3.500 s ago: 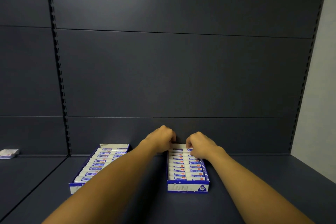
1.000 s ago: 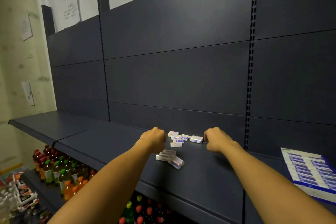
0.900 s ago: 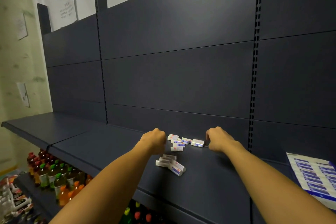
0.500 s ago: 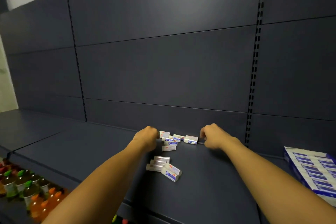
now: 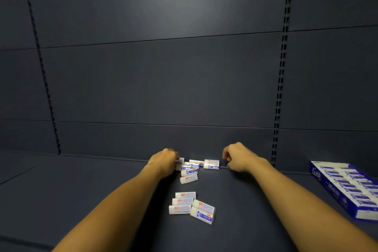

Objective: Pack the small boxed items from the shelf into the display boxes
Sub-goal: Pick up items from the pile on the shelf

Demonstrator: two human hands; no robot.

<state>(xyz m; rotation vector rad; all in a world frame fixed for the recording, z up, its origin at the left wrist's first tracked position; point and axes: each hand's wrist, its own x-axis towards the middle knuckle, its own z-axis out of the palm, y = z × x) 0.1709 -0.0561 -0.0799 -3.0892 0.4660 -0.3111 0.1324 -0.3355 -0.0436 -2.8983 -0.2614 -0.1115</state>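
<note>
Both hands are now closing in on the loose small boxes point(image 5: 197, 164): left fingers point(image 5: 173, 154) pinching one, right hand point(image 5: 237, 157) curled empty just right of them, display box point(image 5: 347, 188) sitting far right.

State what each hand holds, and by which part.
Left hand pinches a small boxed item by its left end. Right hand is curled, holding nothing visible.

Dark blue-grey shelf point(image 5: 81, 200), loose small boxed items in a far cluster point(image 5: 196, 166) by the back panel, a nearer cluster point(image 5: 192, 206), filled display box point(image 5: 347, 188) at right
</note>
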